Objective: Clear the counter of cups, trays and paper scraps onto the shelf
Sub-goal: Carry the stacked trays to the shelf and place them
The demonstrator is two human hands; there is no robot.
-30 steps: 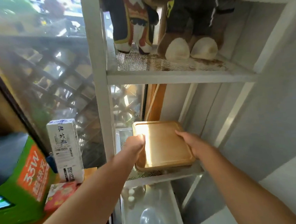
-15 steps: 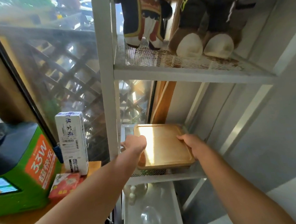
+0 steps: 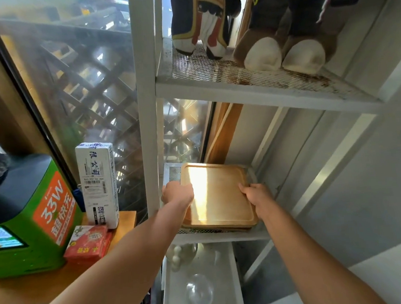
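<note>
Sliding deeper onto the shelf (image 3: 219, 237), the tray (image 3: 218, 195) sat nearly home while your left hand (image 3: 177, 192) and right hand (image 3: 257, 195) each gripped a side edge.

1. A small café or shop corner, by the look of it
2. Left of the hands, a green power-bank rental station (image 3: 26, 218) with a screen stands on a wooden counter (image 3: 49, 281)
3. Above them, plush toys (image 3: 281, 27) sit on a white mesh shelf (image 3: 249, 86)

Green charging kiosk (image 3: 29, 225), upright white carton (image 3: 98, 185) and red packet (image 3: 88, 242) on counter; plush toy feet (image 3: 283, 56) above.
</note>
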